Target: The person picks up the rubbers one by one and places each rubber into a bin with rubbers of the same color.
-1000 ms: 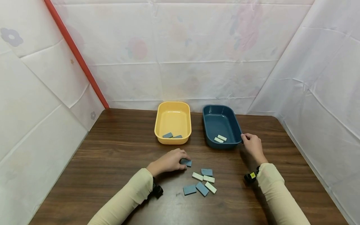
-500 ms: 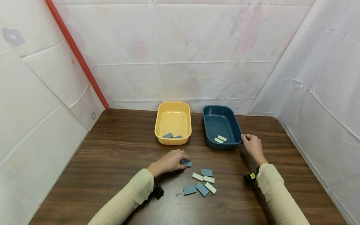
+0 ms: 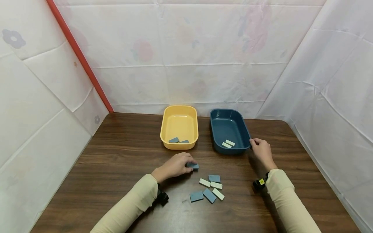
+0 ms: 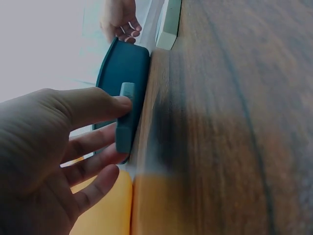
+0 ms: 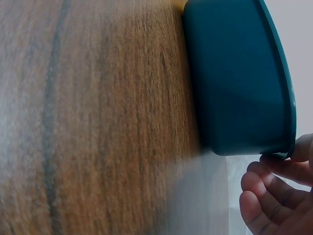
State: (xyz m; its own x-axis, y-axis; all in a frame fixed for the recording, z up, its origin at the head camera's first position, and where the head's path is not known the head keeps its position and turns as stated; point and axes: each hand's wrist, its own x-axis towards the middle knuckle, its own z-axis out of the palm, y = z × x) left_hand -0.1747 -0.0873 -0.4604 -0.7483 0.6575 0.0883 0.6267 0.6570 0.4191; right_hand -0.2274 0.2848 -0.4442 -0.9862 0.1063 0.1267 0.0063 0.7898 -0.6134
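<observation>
My left hand (image 3: 176,165) pinches a small blue-grey rectangular block (image 4: 126,122) between thumb and fingers. The left wrist view has this block held just off the table. At the near right corner of the dark blue bin (image 3: 228,126), my right hand (image 3: 261,152) pinches the rim; thumb and forefinger meet on it in the right wrist view. Two white blocks (image 3: 228,144) lie inside that bin. Three more blue-grey blocks (image 3: 209,195) and three white blocks (image 3: 218,194) lie loosely grouped on the table, nearer me and right of my left hand.
A yellow bin (image 3: 180,124) with two blue-grey blocks (image 3: 174,140) in it stands left of the dark blue one, a narrow gap between them. Both bins are at the back of the brown wooden table (image 3: 116,161). White sheets (image 3: 186,51) enclose the back and sides.
My left hand has risen slightly with the blue-grey block, which now shows tilted off the table. The right hand and both bins have stayed put.
</observation>
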